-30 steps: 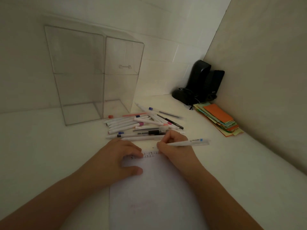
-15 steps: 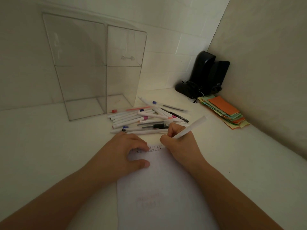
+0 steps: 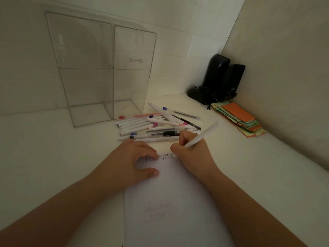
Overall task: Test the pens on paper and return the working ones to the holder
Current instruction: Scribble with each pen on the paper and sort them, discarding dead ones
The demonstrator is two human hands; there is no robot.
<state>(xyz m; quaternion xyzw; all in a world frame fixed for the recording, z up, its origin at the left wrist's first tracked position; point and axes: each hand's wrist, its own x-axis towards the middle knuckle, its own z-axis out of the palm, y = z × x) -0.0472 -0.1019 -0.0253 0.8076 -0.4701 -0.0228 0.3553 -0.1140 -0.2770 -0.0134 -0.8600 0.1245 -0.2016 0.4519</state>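
Observation:
A white sheet of paper (image 3: 174, 202) lies on the white desk with small dark marks along its top edge. My left hand (image 3: 135, 161) presses flat on the paper's top left corner, fingers spread. My right hand (image 3: 192, 150) grips a white pen (image 3: 204, 133) in a writing hold, its tip down at the paper's top right and its rear end slanting up to the right. A pile of several pens (image 3: 156, 124), mostly white with coloured caps, lies just beyond both hands. The clear acrylic holder (image 3: 99, 68) stands at the back left with nothing inside.
Two black speakers (image 3: 220, 79) with cables stand in the back right corner. A stack of coloured paper slips (image 3: 238, 118), orange on top, lies along the right wall. Walls close the desk at the back and the right.
The pen in my right hand has swung from lying nearly level to a steep writing slant, tip on the paper. My left hand stays on the sheet. The view has tilted slightly.

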